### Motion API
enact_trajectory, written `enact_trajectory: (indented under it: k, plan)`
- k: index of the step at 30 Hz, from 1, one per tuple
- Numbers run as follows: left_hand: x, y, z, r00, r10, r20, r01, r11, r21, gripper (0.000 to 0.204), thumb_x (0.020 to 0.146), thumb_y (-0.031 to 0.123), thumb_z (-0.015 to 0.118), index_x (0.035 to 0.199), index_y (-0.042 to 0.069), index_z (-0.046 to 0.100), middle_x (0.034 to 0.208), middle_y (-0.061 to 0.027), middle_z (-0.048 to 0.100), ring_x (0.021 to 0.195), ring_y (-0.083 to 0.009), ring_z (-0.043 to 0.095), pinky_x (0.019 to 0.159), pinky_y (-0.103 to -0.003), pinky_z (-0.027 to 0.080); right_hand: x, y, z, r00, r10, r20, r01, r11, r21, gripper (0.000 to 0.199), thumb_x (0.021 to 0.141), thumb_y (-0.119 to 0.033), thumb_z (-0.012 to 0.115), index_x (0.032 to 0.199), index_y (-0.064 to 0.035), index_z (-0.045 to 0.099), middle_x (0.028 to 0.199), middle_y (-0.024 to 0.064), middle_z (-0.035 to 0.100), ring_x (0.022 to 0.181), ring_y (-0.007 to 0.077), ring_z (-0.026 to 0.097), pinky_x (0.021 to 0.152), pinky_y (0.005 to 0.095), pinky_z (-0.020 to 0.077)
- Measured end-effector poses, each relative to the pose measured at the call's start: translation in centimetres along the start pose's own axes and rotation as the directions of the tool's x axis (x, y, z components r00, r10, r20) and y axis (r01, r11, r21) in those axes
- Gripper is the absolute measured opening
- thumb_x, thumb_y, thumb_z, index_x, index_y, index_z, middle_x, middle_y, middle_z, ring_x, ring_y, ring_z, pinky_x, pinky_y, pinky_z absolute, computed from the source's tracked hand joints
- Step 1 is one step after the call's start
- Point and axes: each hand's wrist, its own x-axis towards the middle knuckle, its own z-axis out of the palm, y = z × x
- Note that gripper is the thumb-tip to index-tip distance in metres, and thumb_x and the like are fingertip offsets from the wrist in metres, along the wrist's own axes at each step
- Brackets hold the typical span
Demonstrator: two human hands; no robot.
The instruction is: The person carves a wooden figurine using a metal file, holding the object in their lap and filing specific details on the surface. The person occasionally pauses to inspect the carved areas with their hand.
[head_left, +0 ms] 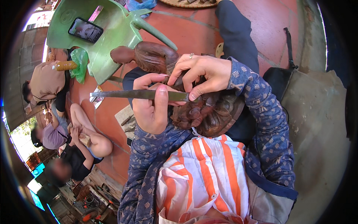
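Across my lap lies a dark brown carved wooden figure (pixel 156 56), with grooved hair at its far end and rounded carved shapes nearer me. My left hand (pixel 151 106) is closed around a long, flat, tapered metal file (pixel 123 94), with the thumb over its front face. The file's pale narrow tip points left. At its other end, my right hand (pixel 203 72) presses the thumb against the file, its fingers bent over the carving. Between them, the hands hide the middle of the figure.
A green plastic chair (pixel 112 28) stands ahead to the left, bearing a phone (pixel 85 30). Several people sit at the left, one with hands on a small piece (pixel 85 141). Small tools lie on a board (pixel 128 121) on the red tiles. At top is a woven tray (pixel 186 3).
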Motion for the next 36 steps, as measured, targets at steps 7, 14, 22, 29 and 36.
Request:
enact_trajectory:
  k: [7,14,22,29,36]
  plan:
    - [-0.2,0.2,-0.1,0.998,0.056,0.028,-0.057,0.998,0.016,0.023,0.1,0.006,0.04,0.119,-0.006,0.035,0.076,-0.0185,0.066,0.063,-0.0193,0.065,0.061,-0.024,0.053,0.1,0.0,0.1,1.0,0.006,-0.003,-0.005,0.999,0.049,0.018,0.076,-0.024,0.078,0.076,-0.0079,0.071,0.117,0.0068,0.062,0.107,0.0282,0.05,0.088,0.0378,0.0438]
    - [-0.1,0.2,-1.2,0.996,0.071,0.044,-0.072,0.997,0.012,0.025,0.099,0.002,0.041,0.121,-0.007,0.036,0.081,-0.0175,0.067,0.07,-0.0184,0.066,0.068,-0.026,0.054,0.4,-0.2,0.6,0.998,0.035,-0.044,-0.037,0.998,-0.051,0.018,0.076,-0.025,0.078,0.079,-0.0077,0.071,0.116,0.0059,0.062,0.107,0.0252,0.051,0.066,0.0291,0.0562]
    - [-0.5,-0.7,-1.2,0.992,0.117,0.035,-0.116,0.993,-0.024,0.025,0.098,0.003,0.043,0.12,-0.008,0.036,0.083,-0.0195,0.067,0.073,-0.0193,0.067,0.07,-0.026,0.053,0.4,-0.4,0.5,0.997,0.071,-0.038,-0.072,0.996,-0.042,0.016,0.077,-0.023,0.078,0.076,-0.008,0.072,0.116,0.0064,0.062,0.107,0.0254,0.05,0.075,0.0322,0.0541]
    - [-1.1,-1.1,-0.4,0.99,0.129,0.051,-0.131,0.991,0.018,0.028,0.099,0.008,0.042,0.12,-0.008,0.035,0.075,-0.0232,0.066,0.061,-0.025,0.066,0.064,-0.028,0.053,0.1,0.0,0.1,0.999,-0.027,0.025,0.028,0.999,-0.034,0.015,0.076,-0.025,0.078,0.076,-0.0105,0.073,0.117,0.0083,0.062,0.106,0.0279,0.051,0.094,0.0402,0.0387]
    - [-1.0,-0.4,-0.4,0.997,0.069,0.035,-0.066,0.994,-0.083,0.027,0.098,0.001,0.042,0.122,-0.007,0.036,0.083,-0.0176,0.067,0.072,-0.0168,0.065,0.07,-0.024,0.053,0.3,-0.3,0.0,1.0,-0.009,-0.002,0.009,1.0,-0.019,0.017,0.075,-0.021,0.079,0.077,-0.0059,0.072,0.114,0.0084,0.063,0.106,0.0262,0.051,0.077,0.0362,0.0516]
